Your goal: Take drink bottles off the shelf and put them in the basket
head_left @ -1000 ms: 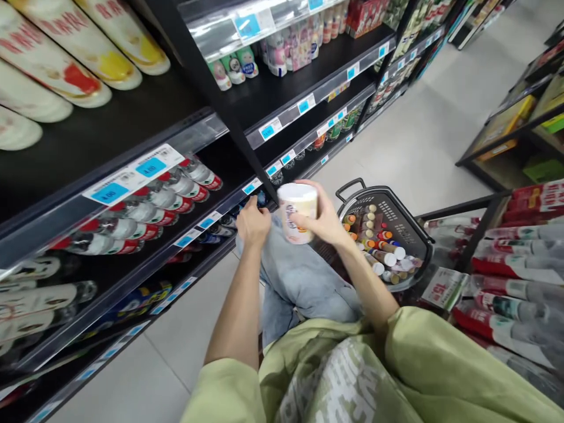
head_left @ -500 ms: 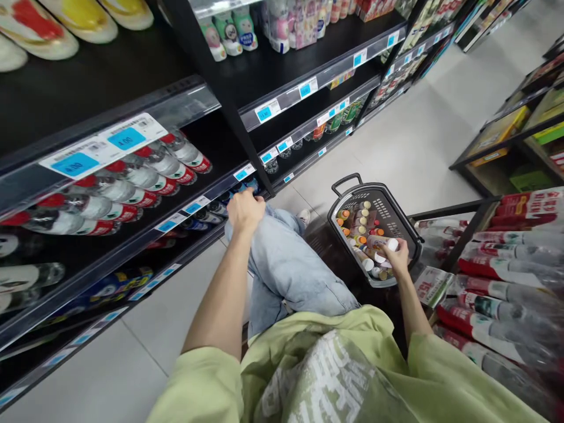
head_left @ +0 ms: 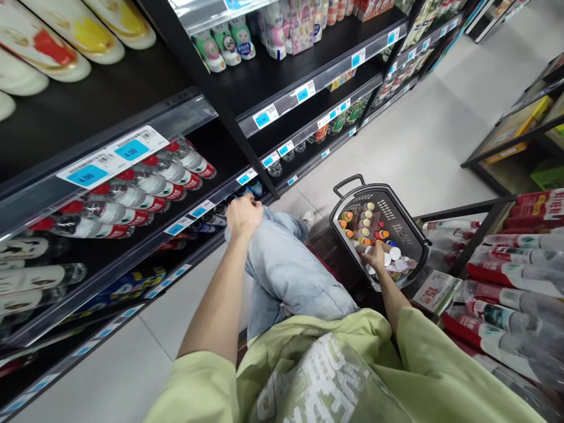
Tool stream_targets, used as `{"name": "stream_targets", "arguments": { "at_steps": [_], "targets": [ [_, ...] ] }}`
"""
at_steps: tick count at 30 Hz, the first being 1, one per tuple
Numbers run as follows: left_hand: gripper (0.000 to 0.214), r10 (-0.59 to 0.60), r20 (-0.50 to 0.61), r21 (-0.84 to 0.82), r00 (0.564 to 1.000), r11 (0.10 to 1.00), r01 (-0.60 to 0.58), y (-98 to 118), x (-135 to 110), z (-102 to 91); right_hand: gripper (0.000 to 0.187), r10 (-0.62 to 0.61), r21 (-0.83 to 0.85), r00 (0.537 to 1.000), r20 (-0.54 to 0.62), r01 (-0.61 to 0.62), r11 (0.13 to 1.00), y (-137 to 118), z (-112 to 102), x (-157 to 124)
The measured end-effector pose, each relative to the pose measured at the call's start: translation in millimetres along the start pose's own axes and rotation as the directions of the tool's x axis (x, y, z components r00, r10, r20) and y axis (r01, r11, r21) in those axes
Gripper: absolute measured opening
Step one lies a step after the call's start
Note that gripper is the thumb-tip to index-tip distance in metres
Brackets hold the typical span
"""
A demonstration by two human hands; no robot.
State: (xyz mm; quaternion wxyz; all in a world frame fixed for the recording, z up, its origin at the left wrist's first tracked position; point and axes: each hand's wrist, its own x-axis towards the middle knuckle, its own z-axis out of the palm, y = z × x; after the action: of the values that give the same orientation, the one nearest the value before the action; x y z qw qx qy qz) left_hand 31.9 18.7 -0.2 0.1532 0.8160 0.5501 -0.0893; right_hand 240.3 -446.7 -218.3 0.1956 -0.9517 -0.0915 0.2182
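The right hand (head_left: 375,257) is sorting among the small bottles (head_left: 365,226) packed in the floor basket (head_left: 412,226), its grip hidden, the left hand (head_left: 243,216) curled at the shelf edge (head_left: 207,207), grip equally unclear; lifting one bottle calls for singling it out.

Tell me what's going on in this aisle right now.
A person crouches on the shop floor between drink shelves. Their left hand rests closed at the low shelf edge, beside small cans or bottles there. Their right hand is down inside the dark basket on the floor, among the small capped bottles. Whether it grips one cannot be told.
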Motion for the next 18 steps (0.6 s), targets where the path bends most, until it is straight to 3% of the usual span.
{"name": "stream_targets", "arguments": {
  "at_steps": [7,14,18],
  "targets": [
    [0.043,-0.005,0.012,0.028,1.000,1.000,0.005,0.4,0.8,-0.6,0.043,-0.022,-0.054,0.999,0.045,0.025,0.998,13.8,24.8,0.8],
    [0.043,0.018,0.011,0.062,1.000,0.998,-0.018,3.3,-0.5,-3.8,0.037,-0.087,-0.060,0.993,0.077,0.092,0.994,10.1,35.0,22.7],
    [0.040,0.030,0.004,0.081,1.000,0.996,-0.030,1.0,-5.9,-2.1,0.034,-0.108,-0.061,0.993,0.058,0.111,0.992,13.5,36.8,21.8]
  ]
}}
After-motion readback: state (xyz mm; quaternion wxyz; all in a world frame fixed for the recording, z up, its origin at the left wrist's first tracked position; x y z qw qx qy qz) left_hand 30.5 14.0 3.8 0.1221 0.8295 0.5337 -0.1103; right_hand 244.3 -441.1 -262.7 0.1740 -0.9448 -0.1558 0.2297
